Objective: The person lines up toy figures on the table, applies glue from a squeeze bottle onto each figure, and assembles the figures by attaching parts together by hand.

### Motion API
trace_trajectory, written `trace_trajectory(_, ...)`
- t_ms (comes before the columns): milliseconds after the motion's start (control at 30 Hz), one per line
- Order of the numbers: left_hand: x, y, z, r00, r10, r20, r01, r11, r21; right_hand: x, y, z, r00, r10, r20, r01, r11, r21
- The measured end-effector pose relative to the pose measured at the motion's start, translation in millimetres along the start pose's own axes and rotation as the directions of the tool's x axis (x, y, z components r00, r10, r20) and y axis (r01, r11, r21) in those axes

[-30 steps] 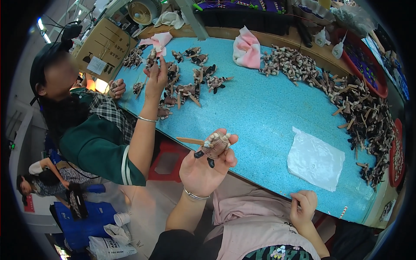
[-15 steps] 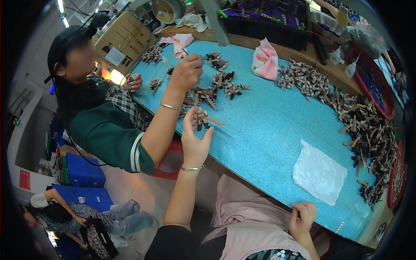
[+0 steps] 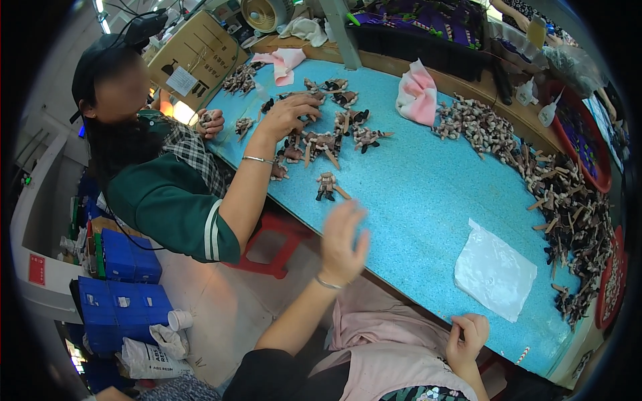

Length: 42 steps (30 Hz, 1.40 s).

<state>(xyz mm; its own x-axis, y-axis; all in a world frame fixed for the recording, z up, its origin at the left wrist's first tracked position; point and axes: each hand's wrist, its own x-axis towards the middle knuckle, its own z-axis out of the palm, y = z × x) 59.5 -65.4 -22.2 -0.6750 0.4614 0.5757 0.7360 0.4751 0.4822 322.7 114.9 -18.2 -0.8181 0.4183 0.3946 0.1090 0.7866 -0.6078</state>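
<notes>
**A lone figure [image 3: 326,186] lies just beyond an open left hand [image 3: 344,242]**

In the head view, the person's hands are well apart. The left, fingers spread and seemingly empty, is over the near edge of the blue desk [image 3: 414,194], apart from the figure. The right hand [image 3: 468,335] is loosely curled at that edge, perhaps simply resting; whether it encloses anything cannot be told. The figure lies between the left hand and a cluster [image 3: 321,144] of similar ones, a spot probably chosen as within both people's reach. The large pile [image 3: 562,200] follows the far and right borders, which seems to keep the middle free for handling.

Motion blurs the left fingers. A co-worker's near hand [image 3: 291,115] hides part of the cluster; what their other hand [image 3: 210,123] holds is unclear. The rim cuts off a red tray [image 3: 612,281] at right.
</notes>
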Motion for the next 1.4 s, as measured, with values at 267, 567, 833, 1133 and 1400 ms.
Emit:
trace_trajectory(267, -20.1, 18.4, 31.2, 0.958, 0.227, -0.176, -0.247, 0.964, -0.102, -0.3, -0.4, -0.7, 1.0, 0.004, -0.029, -0.005, 0.999, -0.036)
trace_trajectory(567, -26.1, 15.3, 25.7, 0.962, 0.22, -0.164, -0.231, 0.972, -0.049, 2.6, -3.9, -0.1, 1.0, 0.007, 0.0, -0.007, 1.0, -0.001)
trace_trajectory(833, -30.5, 11.5, 37.7, 0.946, 0.273, -0.174, -0.285, 0.957, -0.048, -6.1, -5.2, -20.5, 0.994, 0.105, 0.006, -0.104, 0.977, 0.187)
trace_trajectory(1133, -36.9, 9.8, 42.2, 0.939, 0.285, -0.193, -0.287, 0.958, 0.016, 7.5, 92.4, -137.8, 0.774, 0.278, -0.568, -0.512, 0.803, -0.305)
trace_trajectory(1400, -35.8, 17.1, 43.3, 0.943, 0.26, -0.206, -0.263, 0.965, 0.011, 13.1, 131.9, -152.5, 0.919, 0.282, -0.276, -0.394, 0.704, -0.591)
